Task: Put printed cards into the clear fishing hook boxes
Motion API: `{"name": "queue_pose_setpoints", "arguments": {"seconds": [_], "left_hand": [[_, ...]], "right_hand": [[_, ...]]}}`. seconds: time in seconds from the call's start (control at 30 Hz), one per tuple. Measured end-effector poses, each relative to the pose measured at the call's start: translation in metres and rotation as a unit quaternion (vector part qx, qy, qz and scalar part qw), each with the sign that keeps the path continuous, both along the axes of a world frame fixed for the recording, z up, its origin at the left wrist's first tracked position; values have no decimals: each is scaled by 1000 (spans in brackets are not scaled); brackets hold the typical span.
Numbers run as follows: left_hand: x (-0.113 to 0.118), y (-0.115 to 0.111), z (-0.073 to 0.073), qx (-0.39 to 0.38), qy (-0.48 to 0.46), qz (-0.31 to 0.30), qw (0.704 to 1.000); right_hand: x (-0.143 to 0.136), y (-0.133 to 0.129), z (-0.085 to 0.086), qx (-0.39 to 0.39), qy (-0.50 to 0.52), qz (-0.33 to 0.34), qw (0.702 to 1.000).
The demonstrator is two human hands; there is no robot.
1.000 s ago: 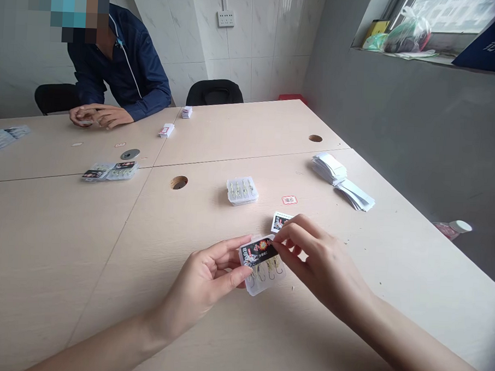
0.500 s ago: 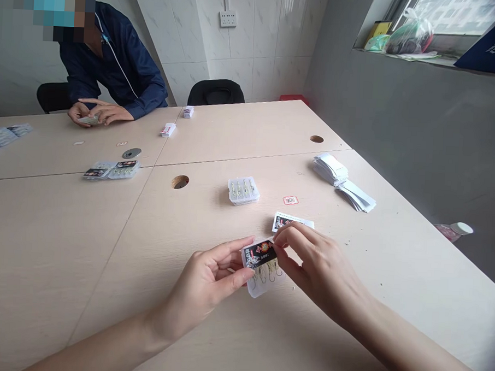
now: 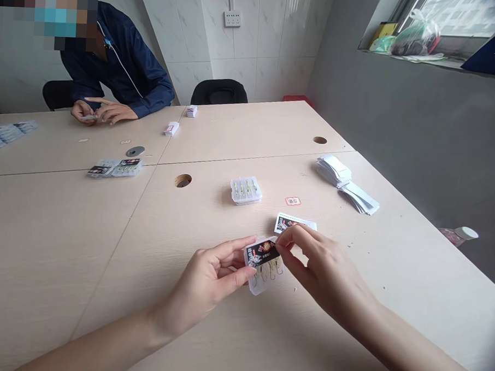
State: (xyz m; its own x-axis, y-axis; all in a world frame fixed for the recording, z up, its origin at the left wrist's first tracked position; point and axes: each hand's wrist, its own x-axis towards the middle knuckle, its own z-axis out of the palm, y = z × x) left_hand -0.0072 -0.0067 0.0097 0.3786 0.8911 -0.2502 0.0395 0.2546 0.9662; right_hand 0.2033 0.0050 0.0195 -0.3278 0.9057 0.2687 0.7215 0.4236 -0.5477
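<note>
My left hand [image 3: 210,278] grips a small clear plastic box of fish hooks [image 3: 263,283] by its left side, thumb on top and fingers at the edge. Several hooks show through the lid. Across the upper part of the lid lies a black printed label [image 3: 260,254]. My right hand [image 3: 316,259] pinches this label's right end between thumb and forefinger; the fingertips cover that corner. Just behind the right fingers is a small pile of labels [image 3: 286,222], partly hidden by the hand. Farther off stands another stack of hook boxes [image 3: 246,191] without a black label on top.
Loose white paper strips [image 3: 334,170] lie to the right, near a small red-bordered sticker [image 3: 293,201]. Labelled boxes [image 3: 125,168] and a metal disc [image 3: 134,151] sit at left. The table has a round hole [image 3: 183,181]. Across it, a person in a dark blue jacket [image 3: 130,54] handles something small.
The view has shifted slightly. My hands keep nearly the same hold on the box and label, with the label lying a little flatter along the lid.
</note>
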Motion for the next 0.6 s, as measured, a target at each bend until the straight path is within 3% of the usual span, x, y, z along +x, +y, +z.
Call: {"name": "queue_pose_setpoints", "arguments": {"seconds": [0.23,0.6], "left_hand": [[-1,3,1,-26,-18,13,999],[-3,1,-1,-15,13,-3,1000]], "right_hand": [[4,3,8,-57,65,-16,996],[2,3,-6,13,20,-2,1000]]}}
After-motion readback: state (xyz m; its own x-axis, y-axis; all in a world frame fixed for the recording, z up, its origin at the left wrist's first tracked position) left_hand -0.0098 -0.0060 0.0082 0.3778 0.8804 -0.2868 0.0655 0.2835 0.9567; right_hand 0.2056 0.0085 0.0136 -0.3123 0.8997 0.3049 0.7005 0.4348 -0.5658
